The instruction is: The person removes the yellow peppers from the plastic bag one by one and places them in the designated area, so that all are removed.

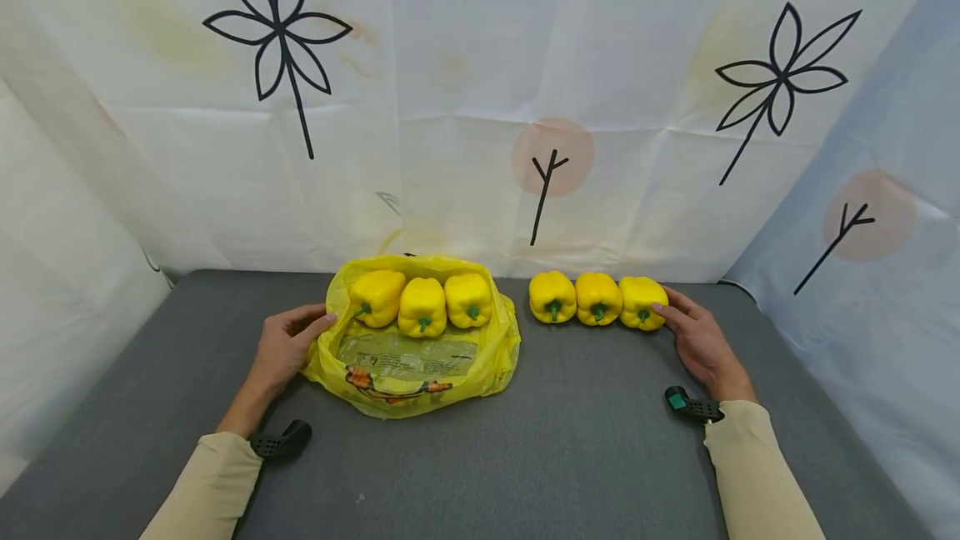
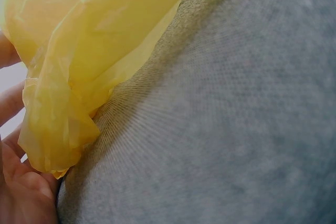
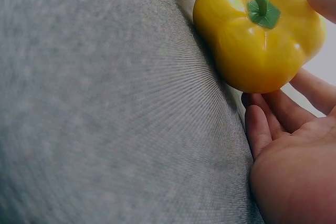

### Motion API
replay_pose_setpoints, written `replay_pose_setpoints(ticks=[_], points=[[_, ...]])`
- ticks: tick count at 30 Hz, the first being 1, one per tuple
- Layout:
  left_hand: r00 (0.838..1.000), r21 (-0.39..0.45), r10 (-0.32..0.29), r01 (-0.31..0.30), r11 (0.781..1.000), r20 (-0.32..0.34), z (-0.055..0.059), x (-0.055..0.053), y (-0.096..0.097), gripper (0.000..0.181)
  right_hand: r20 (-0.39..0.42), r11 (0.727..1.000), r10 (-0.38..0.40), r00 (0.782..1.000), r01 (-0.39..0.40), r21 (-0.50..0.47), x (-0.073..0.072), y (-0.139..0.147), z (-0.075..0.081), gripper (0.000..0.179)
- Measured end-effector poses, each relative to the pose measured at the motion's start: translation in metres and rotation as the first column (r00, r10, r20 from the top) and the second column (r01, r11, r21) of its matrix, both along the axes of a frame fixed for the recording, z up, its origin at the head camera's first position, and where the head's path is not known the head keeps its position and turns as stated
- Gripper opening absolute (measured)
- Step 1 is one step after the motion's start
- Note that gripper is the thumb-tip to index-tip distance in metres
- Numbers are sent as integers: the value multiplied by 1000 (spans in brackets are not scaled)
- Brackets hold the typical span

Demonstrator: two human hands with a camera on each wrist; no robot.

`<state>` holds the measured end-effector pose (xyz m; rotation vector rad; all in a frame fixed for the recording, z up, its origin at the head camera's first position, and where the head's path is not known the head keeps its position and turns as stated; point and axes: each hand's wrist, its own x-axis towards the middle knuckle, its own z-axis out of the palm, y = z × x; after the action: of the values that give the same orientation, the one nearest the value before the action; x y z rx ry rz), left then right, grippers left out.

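A yellow plastic bag point(image 1: 408, 408) lies with its mouth wide, holding three yellow bell peppers, the middle one point(image 1: 422, 305) among them. My left hand point(image 1: 281, 348) holds the bag's left rim, thumb on the near side and fingers behind; in the left wrist view the gathered plastic point(image 2: 58, 129) hangs before the fingers. Three more yellow bell peppers stand in a row right of the bag. At the row's right end, my right hand point(image 1: 703, 348) grips the last bell pepper point(image 1: 636, 297), its thumb at the front and its other fingers round the far side. That pepper's green stem point(image 3: 262, 9) faces the right wrist camera.
The dark grey table point(image 1: 555, 457) runs back to a white cloth wall point(image 1: 450, 173) with plant drawings. Cloth walls also close off both sides. Beside the gripped pepper stand the row's middle pepper point(image 1: 598, 298) and its left one point(image 1: 552, 297).
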<state>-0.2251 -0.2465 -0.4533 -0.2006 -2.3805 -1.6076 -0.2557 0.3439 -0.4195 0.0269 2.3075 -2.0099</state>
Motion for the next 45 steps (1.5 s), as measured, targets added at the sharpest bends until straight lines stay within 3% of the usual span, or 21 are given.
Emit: replay_pose_setpoints(ticks=[12,24,45], points=[[1000,0,-2,2,1000,3,0,0,0,38,4,1000,-12,1000,12,-21,0,0,0,81],[1000,1,-5,5,1000,-6,1,1,1,38,-43,999,-44,998,44,-3,2,1,8,79],[1000,4,-1,1,1000,9,2,2,1,39,-175,993,-36,984,54,101,16,-4,52,77]])
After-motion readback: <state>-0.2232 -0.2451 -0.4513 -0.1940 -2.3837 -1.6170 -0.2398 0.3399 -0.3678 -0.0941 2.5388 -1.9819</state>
